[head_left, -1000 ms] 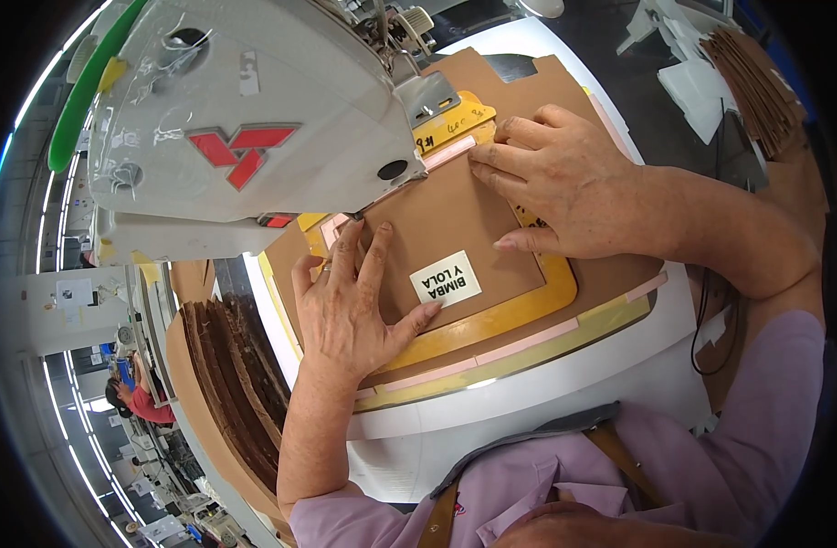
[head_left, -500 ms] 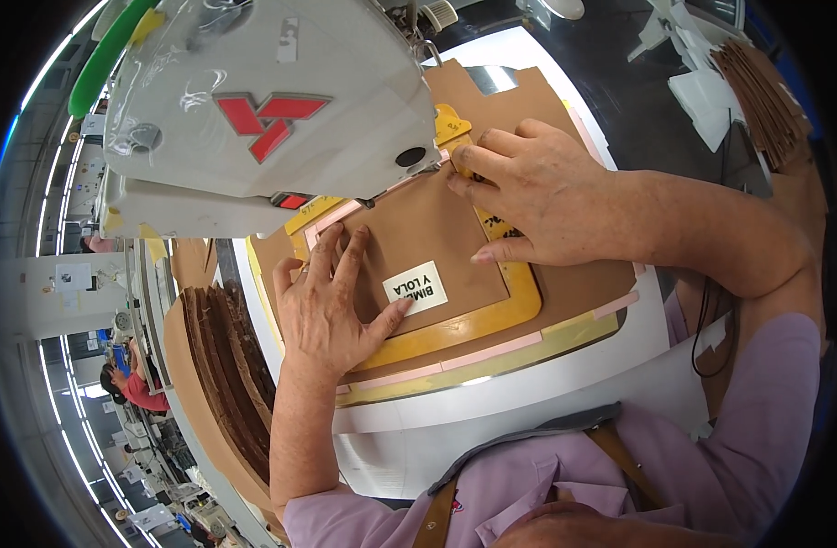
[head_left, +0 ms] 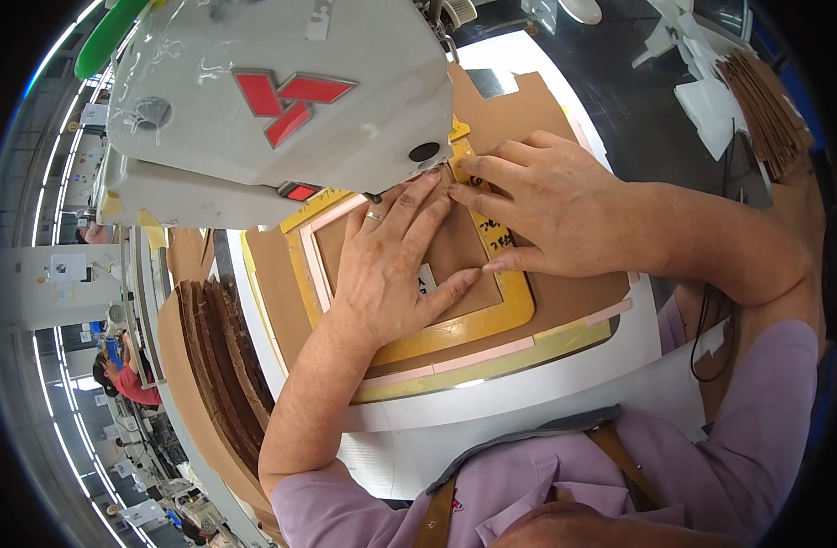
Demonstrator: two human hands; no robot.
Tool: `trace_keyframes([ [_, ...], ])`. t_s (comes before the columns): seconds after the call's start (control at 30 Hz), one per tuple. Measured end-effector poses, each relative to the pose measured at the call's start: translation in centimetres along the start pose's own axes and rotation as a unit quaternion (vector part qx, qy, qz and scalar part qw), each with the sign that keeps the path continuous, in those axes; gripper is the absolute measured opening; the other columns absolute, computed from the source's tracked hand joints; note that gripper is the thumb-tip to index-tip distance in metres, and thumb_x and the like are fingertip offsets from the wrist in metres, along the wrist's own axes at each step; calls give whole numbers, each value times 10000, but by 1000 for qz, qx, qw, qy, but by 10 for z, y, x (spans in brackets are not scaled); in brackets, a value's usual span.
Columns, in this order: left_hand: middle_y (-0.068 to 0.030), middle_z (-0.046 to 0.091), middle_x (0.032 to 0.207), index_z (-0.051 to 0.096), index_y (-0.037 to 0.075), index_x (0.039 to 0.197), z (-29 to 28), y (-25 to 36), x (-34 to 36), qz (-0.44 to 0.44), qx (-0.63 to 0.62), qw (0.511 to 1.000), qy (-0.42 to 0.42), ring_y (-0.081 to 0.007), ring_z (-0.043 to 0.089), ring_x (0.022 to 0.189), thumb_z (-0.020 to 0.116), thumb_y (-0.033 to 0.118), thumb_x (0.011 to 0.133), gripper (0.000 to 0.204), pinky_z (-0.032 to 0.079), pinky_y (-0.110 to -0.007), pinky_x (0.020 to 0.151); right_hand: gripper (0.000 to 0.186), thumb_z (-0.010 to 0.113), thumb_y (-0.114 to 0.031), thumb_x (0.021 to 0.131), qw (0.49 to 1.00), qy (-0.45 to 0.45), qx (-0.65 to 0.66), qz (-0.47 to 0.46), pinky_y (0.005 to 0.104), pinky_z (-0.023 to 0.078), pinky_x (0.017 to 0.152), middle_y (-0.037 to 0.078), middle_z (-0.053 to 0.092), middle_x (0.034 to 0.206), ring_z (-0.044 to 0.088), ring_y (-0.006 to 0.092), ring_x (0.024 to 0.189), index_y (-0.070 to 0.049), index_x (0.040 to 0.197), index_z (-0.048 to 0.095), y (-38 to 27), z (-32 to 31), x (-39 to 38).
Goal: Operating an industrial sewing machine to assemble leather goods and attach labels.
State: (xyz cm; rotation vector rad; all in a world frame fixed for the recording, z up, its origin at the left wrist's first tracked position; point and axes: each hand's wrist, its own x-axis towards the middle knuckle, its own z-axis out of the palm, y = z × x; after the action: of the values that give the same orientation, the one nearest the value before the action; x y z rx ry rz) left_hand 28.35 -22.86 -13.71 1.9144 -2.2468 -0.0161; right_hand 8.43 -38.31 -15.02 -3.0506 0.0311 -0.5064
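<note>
My left hand [head_left: 395,247] lies palm down with fingers stretched out, on a brown leather-like panel [head_left: 478,294] inside a yellow frame [head_left: 464,329]. Under its thumb side, only a sliver of a white label [head_left: 426,279] shows. My right hand [head_left: 564,205] rests over the frame's right side, fingertips on it and thumb apart, its tip close to my left thumb. Both hands look open. The frame sits on a larger brown sheet [head_left: 564,292]. A grey sewing machine head [head_left: 199,110] hangs over the frame's far left edge and hides part of it.
A stack of dark brown pieces [head_left: 222,347] stands at the left. More brown pieces [head_left: 761,110] and white scraps [head_left: 710,114] lie at the far right. A black cable [head_left: 700,342] hangs by my right forearm. Someone in red [head_left: 135,379] sits in the left background.
My left hand has slid from the panel's left part up and to the right, toward the right hand, and now covers most of the label. The right hand stays on the frame's right side.
</note>
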Motion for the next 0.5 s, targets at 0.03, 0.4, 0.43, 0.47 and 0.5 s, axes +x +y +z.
trace_keyframes([
  [0.03,-149,509,1514,565,63,1419,2,-1,0,-2,-9,1000,-4,-389,496,1357,727,535,823,777,354,-511,1113,593,674,-530,907,1000,-11,4,1,377,467,911,86,620,1186,586,225,1119,-32,1227,662,-1,-4,-2],
  [0.4,-126,498,1530,523,69,1445,6,-1,1,-6,-39,999,5,-349,477,1380,749,461,782,803,287,-517,1109,400,736,-447,824,982,-50,131,-128,361,470,832,58,595,975,620,214,934,-70,954,702,-26,-23,-15],
  [0.43,-125,497,1532,516,70,1450,6,-1,1,-10,-39,999,-1,-352,475,1382,749,464,778,813,286,-519,1108,394,728,-449,831,982,-41,132,-127,361,471,826,58,596,972,623,213,917,-72,945,704,-27,-19,-15],
  [0.47,-125,497,1532,516,70,1450,5,-1,2,-10,-40,999,0,-352,475,1382,749,464,778,813,286,-519,1108,389,720,-451,839,983,-32,132,-126,361,473,820,58,597,968,626,212,901,-75,936,705,-27,-17,-15],
  [0.5,-127,493,1536,515,69,1449,4,0,4,-11,-46,999,-5,-353,471,1386,747,470,775,817,284,-523,1111,389,720,-451,839,983,-34,132,-126,361,473,820,58,597,968,626,212,901,-75,936,705,-27,-16,-16],
])
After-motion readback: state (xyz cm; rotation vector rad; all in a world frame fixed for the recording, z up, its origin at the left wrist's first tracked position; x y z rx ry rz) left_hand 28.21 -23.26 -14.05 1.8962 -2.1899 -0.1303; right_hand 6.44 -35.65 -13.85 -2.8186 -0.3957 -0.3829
